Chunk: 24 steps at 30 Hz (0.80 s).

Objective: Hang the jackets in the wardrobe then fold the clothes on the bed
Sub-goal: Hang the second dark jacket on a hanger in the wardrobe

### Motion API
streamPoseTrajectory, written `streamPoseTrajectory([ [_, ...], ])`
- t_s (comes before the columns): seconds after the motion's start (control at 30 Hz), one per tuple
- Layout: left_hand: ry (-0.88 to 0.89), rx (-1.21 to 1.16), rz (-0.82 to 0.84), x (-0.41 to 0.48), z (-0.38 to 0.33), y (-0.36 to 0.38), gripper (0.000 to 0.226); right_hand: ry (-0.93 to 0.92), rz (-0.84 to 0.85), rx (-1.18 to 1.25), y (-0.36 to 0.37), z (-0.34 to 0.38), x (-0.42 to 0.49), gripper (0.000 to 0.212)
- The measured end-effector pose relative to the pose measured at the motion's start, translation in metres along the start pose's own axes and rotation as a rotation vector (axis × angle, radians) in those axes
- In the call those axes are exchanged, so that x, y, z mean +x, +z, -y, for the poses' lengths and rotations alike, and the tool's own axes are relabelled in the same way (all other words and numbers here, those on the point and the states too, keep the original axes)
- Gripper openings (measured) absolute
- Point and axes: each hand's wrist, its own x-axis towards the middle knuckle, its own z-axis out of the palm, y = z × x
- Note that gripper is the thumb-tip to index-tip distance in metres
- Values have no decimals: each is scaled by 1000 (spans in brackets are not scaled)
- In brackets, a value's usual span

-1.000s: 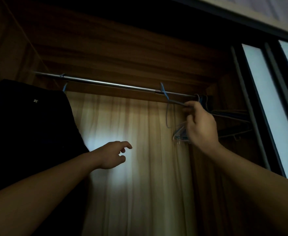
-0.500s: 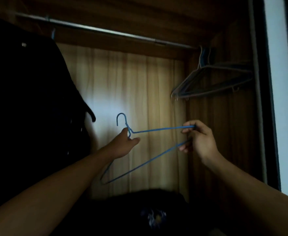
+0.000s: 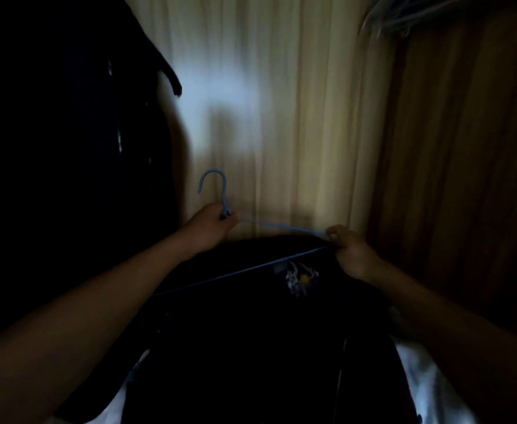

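I hold a blue wire hanger (image 3: pixel 252 268) in both hands inside the dark wardrobe. My left hand (image 3: pixel 210 226) grips its neck just under the hook. At the hanger's right shoulder corner, my right hand (image 3: pixel 350 252) pinches the wire. Below the hanger lies a dark jacket (image 3: pixel 251 347) with a small pale emblem near its collar. Another dark jacket (image 3: pixel 76 133) hangs at the left.
The wardrobe's pale back panel (image 3: pixel 281 102) is lit in the middle, and the brown side wall (image 3: pixel 465 163) stands at the right. Several spare hangers (image 3: pixel 404 16) show blurred at the top right. White fabric (image 3: pixel 416 387) lies under the lower jacket.
My right hand took the blue hanger off the rail, my left hand took its neck, and both lowered it over the dark jacket. The view tilted down, so the rail left the frame.
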Motion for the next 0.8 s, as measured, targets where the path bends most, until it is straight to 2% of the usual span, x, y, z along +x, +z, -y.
streamPoseTrajectory([
  [0.13, -68, 25, 5, 2, 16, 17, 24, 70, 52, -250, 20, -40, 23, 46],
  [0.2, -83, 28, 30, 5, 19, 31, 26, 150, 51, -340, 29, -55, 33, 60],
  [0.3, -106, 45, 70, 10, 26, 52, 32, 228, -108, -544, 34, -72, 49, 74],
  [0.37, -105, 37, 83, 13, 30, 66, 31, 217, -90, -653, 36, -89, 64, 73],
  [0.47, -138, 26, 158, 18, 34, 85, 23, 224, 164, -443, 41, -109, 84, 44],
  [0.5, -152, 3, 189, 19, 35, 90, 21, 249, 163, -399, 44, -112, 85, 39],
  [0.57, -157, -12, 225, 21, 38, 97, 20, 257, 73, -364, 51, -114, 83, 37],
  [0.67, -156, 8, 238, 26, 38, 106, 23, 162, -91, -328, 51, -104, 80, 37],
  [0.8, -170, -43, 174, 36, 27, 113, 22, 53, -260, -227, 21, -55, 73, 44],
])
